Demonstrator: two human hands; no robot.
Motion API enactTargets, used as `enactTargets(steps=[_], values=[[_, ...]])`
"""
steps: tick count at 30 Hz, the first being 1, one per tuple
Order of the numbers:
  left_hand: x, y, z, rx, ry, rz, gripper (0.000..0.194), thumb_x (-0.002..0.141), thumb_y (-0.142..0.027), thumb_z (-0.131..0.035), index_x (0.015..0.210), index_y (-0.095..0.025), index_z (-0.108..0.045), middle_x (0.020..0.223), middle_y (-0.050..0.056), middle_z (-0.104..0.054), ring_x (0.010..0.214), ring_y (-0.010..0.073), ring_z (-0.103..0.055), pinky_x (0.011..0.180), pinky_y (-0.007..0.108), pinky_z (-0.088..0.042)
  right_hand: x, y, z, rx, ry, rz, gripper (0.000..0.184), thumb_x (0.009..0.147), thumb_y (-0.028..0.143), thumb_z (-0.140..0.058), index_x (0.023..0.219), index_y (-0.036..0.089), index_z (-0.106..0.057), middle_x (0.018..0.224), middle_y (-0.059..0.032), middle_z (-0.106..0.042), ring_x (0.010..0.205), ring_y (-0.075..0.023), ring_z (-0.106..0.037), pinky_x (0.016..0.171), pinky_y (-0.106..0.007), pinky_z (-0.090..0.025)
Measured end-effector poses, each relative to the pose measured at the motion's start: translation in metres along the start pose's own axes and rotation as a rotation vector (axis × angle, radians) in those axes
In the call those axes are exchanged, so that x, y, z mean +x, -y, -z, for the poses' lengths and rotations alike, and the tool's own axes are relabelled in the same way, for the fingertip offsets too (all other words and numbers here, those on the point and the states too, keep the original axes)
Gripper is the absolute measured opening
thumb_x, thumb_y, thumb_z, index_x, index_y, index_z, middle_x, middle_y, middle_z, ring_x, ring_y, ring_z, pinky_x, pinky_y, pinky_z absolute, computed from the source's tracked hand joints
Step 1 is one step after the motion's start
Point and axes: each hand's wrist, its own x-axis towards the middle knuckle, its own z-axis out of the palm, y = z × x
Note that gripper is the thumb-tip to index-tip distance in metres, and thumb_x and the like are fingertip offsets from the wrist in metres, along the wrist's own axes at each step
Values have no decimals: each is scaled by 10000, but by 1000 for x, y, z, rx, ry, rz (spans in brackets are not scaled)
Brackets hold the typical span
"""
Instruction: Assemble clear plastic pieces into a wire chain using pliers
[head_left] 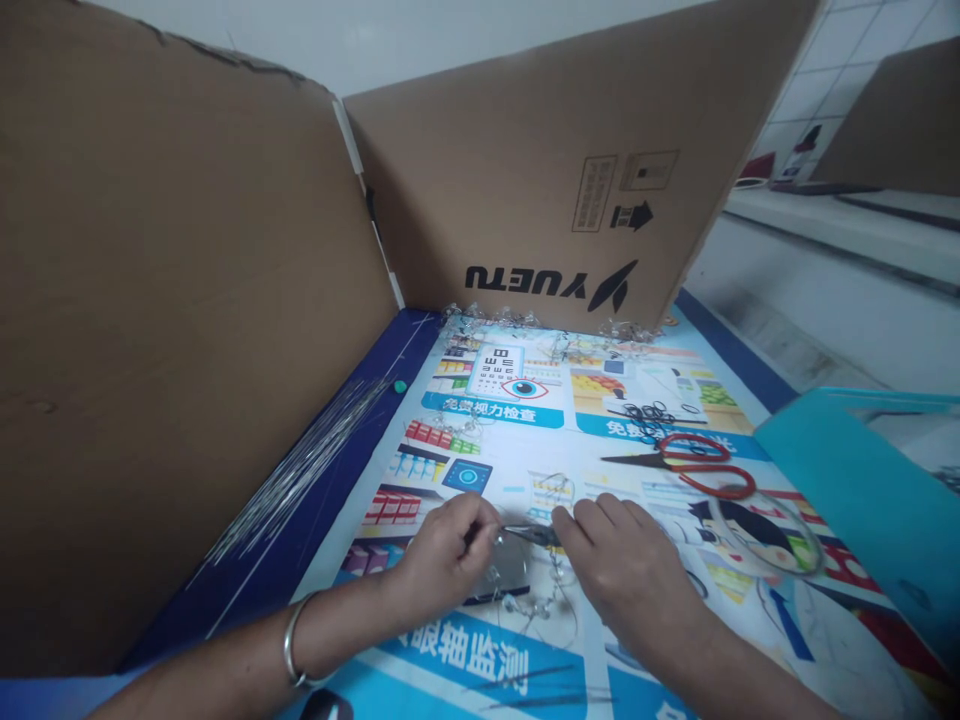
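Note:
My right hand (619,555) is closed around a pair of pliers (534,535), its narrow jaws pointing left. My left hand (454,550) pinches at the tips of those jaws; what its fingers hold is too small and hidden to name. Just beneath the fingers a shiny clear bit shows. Below the hands lie a small clear case with a dark edge (506,570) and a loose wire with clear beads (536,605). Red-handled scissors (697,462) rest beyond my right hand, blades to the left.
Cardboard panels stand at the left (172,300) and the back (525,200). A bundle of thin wires (307,460) lies along the left side, near a small green lump (400,387). Black rings (649,418), a clear round dish (765,530) and a blue box (862,480) are on the right.

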Motion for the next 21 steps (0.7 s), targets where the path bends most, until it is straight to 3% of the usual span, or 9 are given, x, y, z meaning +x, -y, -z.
enactTargets(steps=[11, 21], values=[[0, 5, -6, 18, -137, 34, 116, 786, -96, -412, 723, -182, -460, 714, 17, -563, 674, 142, -531, 633, 253, -407, 11, 9, 6, -61, 47, -85, 170, 723, 95, -565, 871, 158, -620, 719, -56, -512, 695, -207, -407, 641, -337, -286], [0, 0, -2, 67, -183, 1, 122, 808, -118, -401, 724, -179, -466, 715, 28, -568, 683, 156, -542, 635, 267, -422, 17, 24, 16, -128, 23, -143, 156, 714, 70, -554, 831, 156, -611, 702, -61, -511, 670, -210, -406, 619, -344, -281]])
